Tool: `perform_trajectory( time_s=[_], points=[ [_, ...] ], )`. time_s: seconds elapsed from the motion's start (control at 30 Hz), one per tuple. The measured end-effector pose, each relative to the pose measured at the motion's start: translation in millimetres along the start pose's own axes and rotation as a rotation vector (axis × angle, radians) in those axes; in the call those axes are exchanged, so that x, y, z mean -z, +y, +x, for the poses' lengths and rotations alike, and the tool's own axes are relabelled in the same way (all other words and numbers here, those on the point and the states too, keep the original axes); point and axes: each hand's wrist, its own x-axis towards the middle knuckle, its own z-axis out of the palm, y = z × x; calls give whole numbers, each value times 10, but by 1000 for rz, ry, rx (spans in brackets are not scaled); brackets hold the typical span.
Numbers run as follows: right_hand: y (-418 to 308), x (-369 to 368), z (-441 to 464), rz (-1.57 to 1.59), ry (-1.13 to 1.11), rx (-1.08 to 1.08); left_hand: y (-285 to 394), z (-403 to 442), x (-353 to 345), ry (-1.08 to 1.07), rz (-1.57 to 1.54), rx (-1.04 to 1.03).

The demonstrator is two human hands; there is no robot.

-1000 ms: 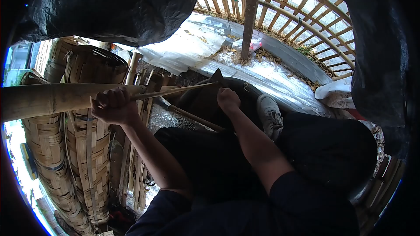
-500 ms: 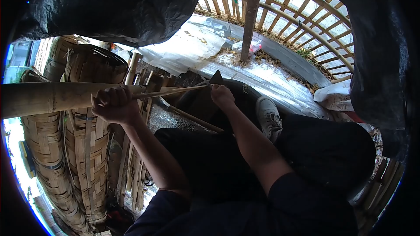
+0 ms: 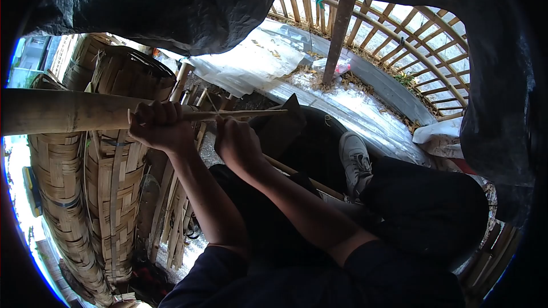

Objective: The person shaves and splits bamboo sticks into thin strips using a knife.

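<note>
My left hand [image 3: 161, 126] is closed round the near end of a bamboo strip, beside the thick bamboo pole [image 3: 63, 111] that comes in from the left. The pale strip [image 3: 262, 113] tapers to a point on the right. My right hand [image 3: 235, 144] is closed at the strip, a short way right of the left hand; a thin sliver sticks up by its fingertips. Exactly how the fingers hold the strip is hidden. Just past the strip's tip stands a dark triangular piece [image 3: 293, 108], in front of a dark round container [image 3: 319, 121].
Tall woven bamboo baskets [image 3: 60, 188] stand at left, with split bamboo pieces [image 3: 178, 222] beside them. A white shoe [image 3: 355, 159] is by the container. An upright post [image 3: 344, 23] and a bamboo lattice [image 3: 394, 40] are ahead. Black sheeting [image 3: 142, 11] hangs above.
My right hand has moved left along the strip, from near its far end to close by my left hand. The left hand keeps its grip. The view has shifted slightly.
</note>
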Motion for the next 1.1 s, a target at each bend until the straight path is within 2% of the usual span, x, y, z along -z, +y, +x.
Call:
perform_trajectory(
  time_s=[0.07, 0.17, 0.2, 0.27, 0.33, 0.4, 0.5, 0.57, 0.7, 0.77, 0.83, 0.9, 0.97, 1.0, 1.1],
  points=[
    [256, 48, 79, -82, -31, -107, 21, 12, 54, -68, 3, -6],
    [1133, 15, 295, -213, 43, -214, 37, 18, 49, -109, -47, 11],
    [1207, 60, 325, -216, 43, -213, 28, 17, 48, -107, -49, 10],
    [1330, 105, 375, -195, 17, -227, -20, 20, 29, -246, -127, 58],
    [683, 256, 243, -77, -102, -148, -24, -1, -28, -265, -137, 61],
    [123, 270, 73, 126, -94, 31, -13, -22, -13, -281, -135, 70],
    [75, 136, 51, 136, -73, 36, 21, 11, 74, -309, -142, 53],
    [380, -2, 145, 6, -31, -66, 48, 35, 125, -151, -100, 20],
    [1458, 34, 368, -176, 25, -225, 45, 52, 173, -170, -128, 22],
    [1536, 115, 393, -178, 20, -259, -5, 21, 51, -369, -159, 50],
    [1192, 175, 347, -149, -29, -247, -36, 10, -9, -368, -161, 57],
    [622, 238, 209, -5, -70, -150, -44, 10, 4, -365, -157, 60],
    [353, 130, 134, 30, -50, -85, -14, 42, 83, -360, -146, 45],
    [311, 87, 118, 64, -27, -20, -6, 51, 108, -362, -139, 50],
    [413, 100, 176, 180, -137, -103, 15, 85, 191, -249, -186, 41]
  ],
)
